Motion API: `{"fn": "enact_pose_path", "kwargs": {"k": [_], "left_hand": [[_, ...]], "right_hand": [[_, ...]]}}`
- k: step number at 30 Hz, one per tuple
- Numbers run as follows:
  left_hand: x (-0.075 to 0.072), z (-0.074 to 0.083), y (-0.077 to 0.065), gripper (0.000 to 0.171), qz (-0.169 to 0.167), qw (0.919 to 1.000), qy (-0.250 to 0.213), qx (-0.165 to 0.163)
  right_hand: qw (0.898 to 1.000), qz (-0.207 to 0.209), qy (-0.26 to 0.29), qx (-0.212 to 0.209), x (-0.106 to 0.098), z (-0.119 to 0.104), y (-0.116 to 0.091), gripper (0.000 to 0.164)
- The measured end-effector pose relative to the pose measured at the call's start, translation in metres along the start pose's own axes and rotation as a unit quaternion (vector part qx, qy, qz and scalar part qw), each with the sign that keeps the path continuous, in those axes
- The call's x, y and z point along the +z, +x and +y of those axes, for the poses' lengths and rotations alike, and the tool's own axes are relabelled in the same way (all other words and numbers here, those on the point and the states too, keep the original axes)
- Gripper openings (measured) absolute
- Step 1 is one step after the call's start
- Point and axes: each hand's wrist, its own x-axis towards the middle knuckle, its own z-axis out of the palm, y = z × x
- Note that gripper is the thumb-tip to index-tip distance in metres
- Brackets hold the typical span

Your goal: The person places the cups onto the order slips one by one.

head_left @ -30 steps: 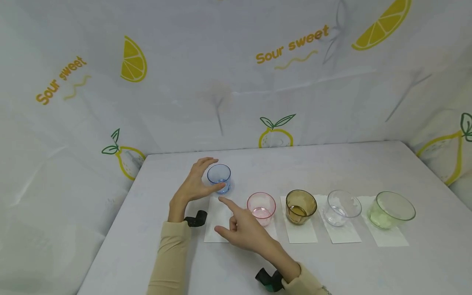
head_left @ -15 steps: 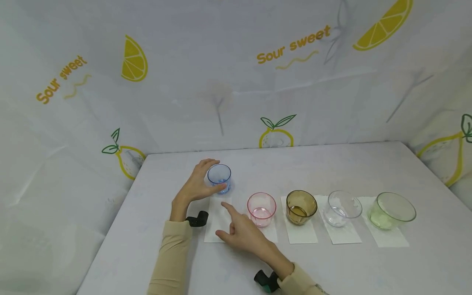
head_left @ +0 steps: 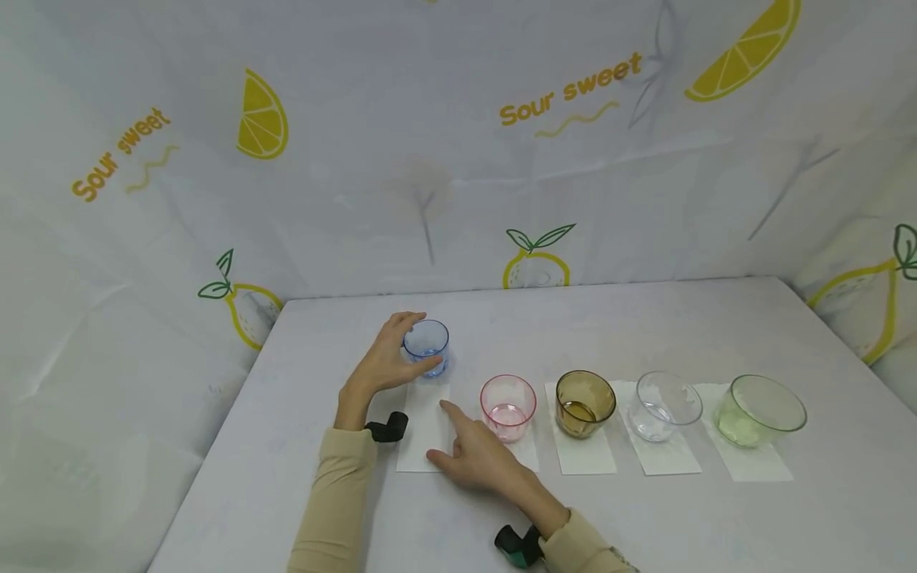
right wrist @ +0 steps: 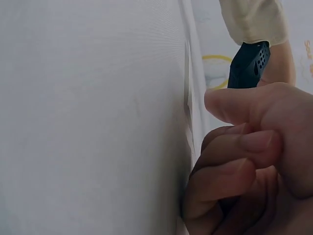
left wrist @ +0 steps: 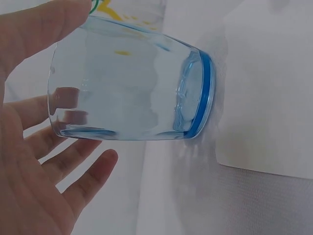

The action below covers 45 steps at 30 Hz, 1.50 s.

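In the head view my left hand point(head_left: 387, 360) curves around a small blue glass point(head_left: 427, 350), thumb on the near side and fingers at the far side. Seen from the left wrist, the thumb lies along the upper side of the upright glass point(left wrist: 132, 83), and some fingers show through its wall. The glass stands just behind a white paper sheet point(head_left: 423, 434). My right hand point(head_left: 480, 454) is low over that sheet, index finger and thumb stretched out, the other fingers bent in. It holds nothing. A pink glass point(head_left: 507, 414) stands right behind it.
To the right, a brown glass point(head_left: 583, 406), a clear glass point(head_left: 657, 414) and a green glass point(head_left: 759, 410) stand in a row on white paper sheets. Black wrist cameras sit by both wrists. A lemon-print curtain point(head_left: 358, 159) hangs behind the table.
My left hand's fingers have closed in on the blue glass, which stays in place. My right hand has drawn back slightly from the blue glass, toward the near side and right.
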Motion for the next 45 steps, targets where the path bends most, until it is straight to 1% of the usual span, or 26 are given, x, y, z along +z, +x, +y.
{"fn": "enact_pose_path", "kwargs": {"k": [4,15,20,29,39,45], "left_hand": [[0.001,0.0,0.001,0.084,0.0,1.0,0.0,0.001],[0.003,-0.002,0.002,0.08,0.009,0.9999,0.007,0.006],[0.003,-0.002,0.002,0.078,0.012,0.9999,0.003,0.007],[0.001,0.001,0.001,0.078,0.017,0.9997,0.0,0.016],[-0.002,0.002,0.0,0.075,0.035,0.999,0.001,0.027],[-0.008,0.007,-0.004,0.072,0.024,0.9995,0.006,0.022]], "right_hand": [[1.0,-0.005,0.005,0.002,0.0,0.002,0.0,0.074],[1.0,-0.006,-0.009,0.008,0.0,0.002,0.001,0.076],[1.0,-0.006,-0.018,0.01,0.0,0.002,0.001,0.078],[1.0,-0.004,-0.024,0.007,0.001,0.002,0.001,0.079],[1.0,-0.006,-0.018,0.006,0.001,0.002,0.002,0.079],[1.0,-0.008,-0.016,0.009,0.001,0.002,0.001,0.079]]}}
